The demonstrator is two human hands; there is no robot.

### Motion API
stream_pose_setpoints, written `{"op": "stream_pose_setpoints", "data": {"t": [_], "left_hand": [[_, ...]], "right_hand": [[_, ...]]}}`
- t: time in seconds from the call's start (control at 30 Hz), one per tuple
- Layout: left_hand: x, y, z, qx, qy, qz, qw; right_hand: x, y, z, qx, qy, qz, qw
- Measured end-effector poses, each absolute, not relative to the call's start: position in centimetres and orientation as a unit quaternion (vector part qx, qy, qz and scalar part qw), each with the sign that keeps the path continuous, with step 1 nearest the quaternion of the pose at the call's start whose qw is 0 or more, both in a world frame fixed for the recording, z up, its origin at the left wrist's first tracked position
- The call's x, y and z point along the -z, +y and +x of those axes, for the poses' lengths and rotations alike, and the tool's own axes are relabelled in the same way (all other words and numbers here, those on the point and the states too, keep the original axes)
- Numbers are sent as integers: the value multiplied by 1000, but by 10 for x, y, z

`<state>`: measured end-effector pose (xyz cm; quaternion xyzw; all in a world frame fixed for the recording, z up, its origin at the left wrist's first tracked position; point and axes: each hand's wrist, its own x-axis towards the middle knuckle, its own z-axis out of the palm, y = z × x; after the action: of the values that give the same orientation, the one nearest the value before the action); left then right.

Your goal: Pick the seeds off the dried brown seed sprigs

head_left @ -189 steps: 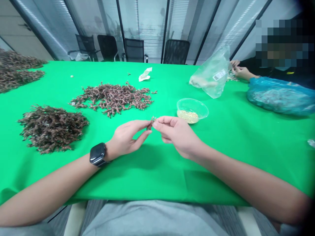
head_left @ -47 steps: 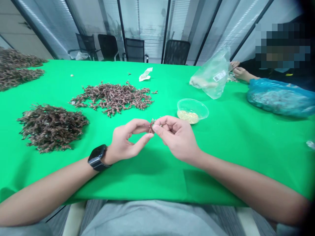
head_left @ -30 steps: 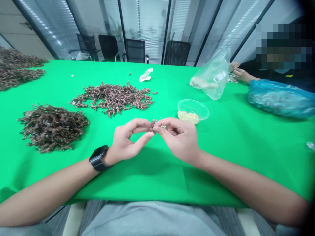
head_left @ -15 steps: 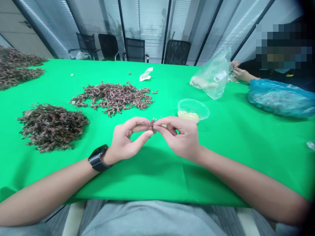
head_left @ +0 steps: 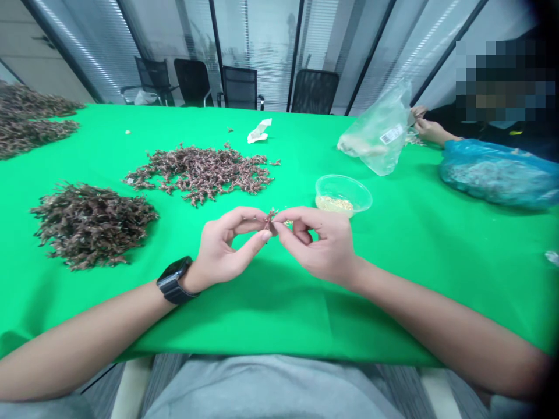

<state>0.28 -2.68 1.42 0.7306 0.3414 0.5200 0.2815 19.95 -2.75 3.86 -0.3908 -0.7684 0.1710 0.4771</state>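
Both hands (head_left: 222, 247) pinch a small brown branching piece (head_left: 269, 220), its outline partly hidden within their grip

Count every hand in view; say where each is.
4: the wearer's left hand and right hand, both at one brown piece; a co-worker's nearer hand and partly hidden farther hand, upper right beside the clear bag.

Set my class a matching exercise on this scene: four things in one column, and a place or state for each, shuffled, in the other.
Things
1. watch
2. clear bowl
3. blue bag
4. small brown piece

Places and states
A. at the far right of the green cloth
B. pinched in the fingers of the left hand
C. strapped on the left wrist
D. holding pale yellowish bits

Pairs: 1-C, 2-D, 3-A, 4-B
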Motion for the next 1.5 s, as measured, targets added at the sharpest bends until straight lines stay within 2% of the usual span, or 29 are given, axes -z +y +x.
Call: {"op": "stream_pose_setpoints", "data": {"t": [0.17, 0.43, 0.67, 0.77, 0.87, 1.03, 1.17, 1.37, 1.5], "left_hand": [[-14, -27, 2, -514, 340, 749, 245], [-21, -28, -1, -489, 315, 808, 94], [-22, -18, -7, -444, 248, 860, -34], [-23, -16, -9, -443, 216, 868, -59], [-23, -18, -8, -453, 247, 855, -44], [-24, -25, -3, -471, 299, 829, 54], [-24, -28, 0, -485, 307, 810, 122], [-20, -29, 1, -497, 321, 783, 193], [-18, -29, 1, -503, 317, 772, 223]], "right_hand": [[-41, -32, 197, -204, -757, -400, 476], [-61, -37, 194, -476, -640, -428, 425], [-71, -31, 198, -604, -566, -438, 350], [-71, -27, 201, -669, -524, -426, 310], [-70, -21, 204, -698, -512, -408, 291], [-64, -14, 207, -651, -558, -394, 331], [-61, -15, 205, -563, -620, -404, 368], [-51, -20, 200, -334, -696, -417, 480], [-39, -22, 201, -154, -763, -355, 518]]}}
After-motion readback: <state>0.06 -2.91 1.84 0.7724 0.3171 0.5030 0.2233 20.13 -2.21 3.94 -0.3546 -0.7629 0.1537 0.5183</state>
